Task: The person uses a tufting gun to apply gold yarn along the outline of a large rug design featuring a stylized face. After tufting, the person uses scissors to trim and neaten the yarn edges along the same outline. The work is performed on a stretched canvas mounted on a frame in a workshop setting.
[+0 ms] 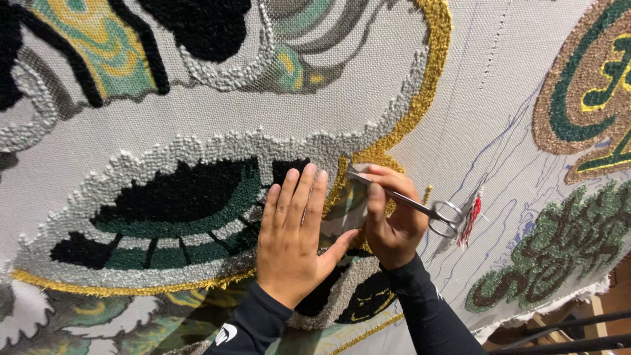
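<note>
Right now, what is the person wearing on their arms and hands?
Both hands are bare, with no gloves. The left hand and right hand come out of tight black long sleeves ending at the wrists. The left sleeve has a small white mark.

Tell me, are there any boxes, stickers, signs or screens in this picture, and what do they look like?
No boxes, signs or screens.
Small logo patch: on the left sleeve cuff, bottom middle; white curved shape on black.
Lettered emblem: tufted into the rug backing cloth, top right; round, tan ring, green inside, yellow shapes.
</note>
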